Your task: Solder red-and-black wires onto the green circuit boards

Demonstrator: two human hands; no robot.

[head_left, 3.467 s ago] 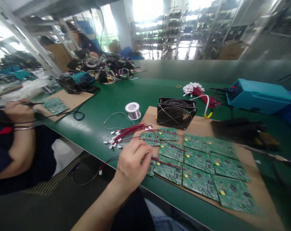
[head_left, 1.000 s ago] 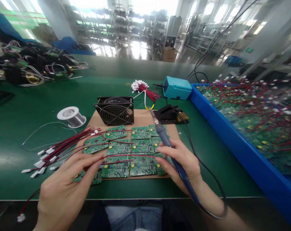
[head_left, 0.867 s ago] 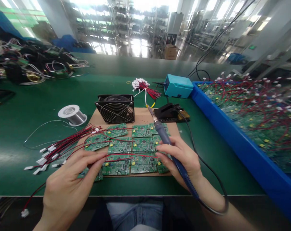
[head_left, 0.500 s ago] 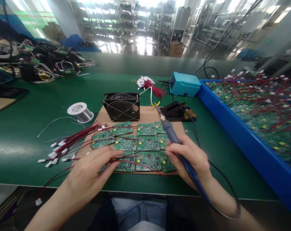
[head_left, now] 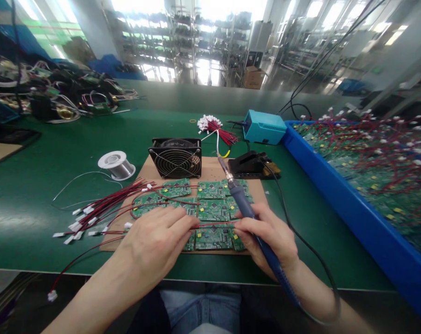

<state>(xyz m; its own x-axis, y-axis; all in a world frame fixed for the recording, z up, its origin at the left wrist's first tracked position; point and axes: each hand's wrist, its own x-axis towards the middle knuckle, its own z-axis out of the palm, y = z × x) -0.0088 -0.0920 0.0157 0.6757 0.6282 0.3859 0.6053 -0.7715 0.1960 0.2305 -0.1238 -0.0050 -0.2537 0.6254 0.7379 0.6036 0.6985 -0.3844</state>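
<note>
Green worktop (head_left: 165, 119) in a bright workshop, where a black fan (head_left: 177, 160) stands on a cardboard sheet (head_left: 210, 172). In front of the fan, the left hand (head_left: 161, 234), fingers bunched together, pinches a red wire (head_left: 215, 224) stretching to the fingertips of the right hand (head_left: 271, 234). That hand, front-right of the fan, grips a soldering iron (head_left: 243, 202); the tip points away. Under the wire, green circuit boards (head_left: 213, 237) lie before the fan. Left of the fan is a solder spool (head_left: 122, 169); front-left, loose wires (head_left: 114, 199). Behind it, to the right, are a wire bundle (head_left: 224, 136) and a turquoise box (head_left: 266, 128). Well to its right, a blue bin (head_left: 335, 184) holds wired boards (head_left: 373, 178).
</note>
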